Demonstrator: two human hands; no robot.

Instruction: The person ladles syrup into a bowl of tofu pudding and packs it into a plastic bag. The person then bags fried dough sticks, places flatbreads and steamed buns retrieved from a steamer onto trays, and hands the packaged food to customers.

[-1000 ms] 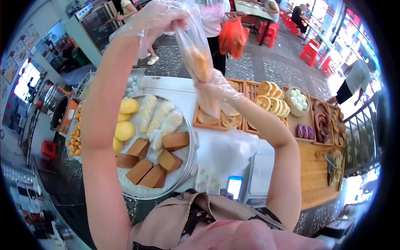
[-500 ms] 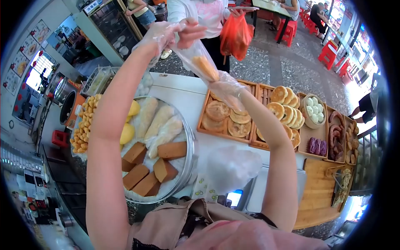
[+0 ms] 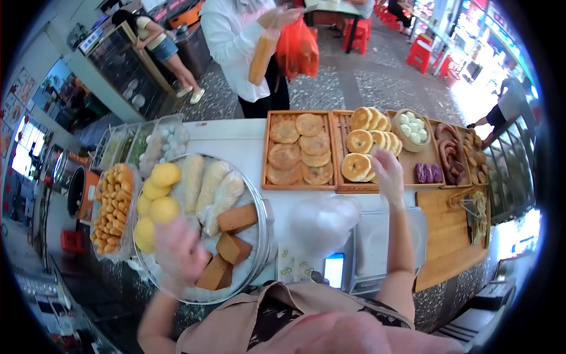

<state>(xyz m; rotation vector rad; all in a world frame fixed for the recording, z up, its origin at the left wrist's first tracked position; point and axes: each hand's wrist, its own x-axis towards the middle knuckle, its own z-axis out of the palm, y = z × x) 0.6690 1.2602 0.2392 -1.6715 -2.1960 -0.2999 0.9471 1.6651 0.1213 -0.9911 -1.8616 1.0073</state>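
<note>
My left hand (image 3: 180, 253), smeared by motion, hangs over the round tray (image 3: 268, 236) of yellow buns (image 3: 165, 209), brown cake blocks (image 3: 237, 218) and wrapped rolls (image 3: 213, 189); its fingers cannot be made out. My right hand (image 3: 388, 174) is raised beside the round flat breads (image 3: 356, 167), fingers loosely extended and nothing seen in them. Across the counter, a person in a white top (image 3: 227, 41) holds a clear bag with a long golden piece of food (image 3: 261, 59), and a red bag (image 3: 298, 50) hangs beside it.
Flat pastries (image 3: 315, 143) lie in a wooden tray left of the breads. Right of them are white eggs (image 3: 413, 127), purple packets (image 3: 428, 173) and sausages (image 3: 451, 154). Plastic bags (image 3: 324, 224), a lit phone (image 3: 333, 270) and a lidded container (image 3: 371, 242) are near my body.
Both my hands have come back from the far side of the counter and apart. The bagged golden food has passed from my hands to the person opposite.
</note>
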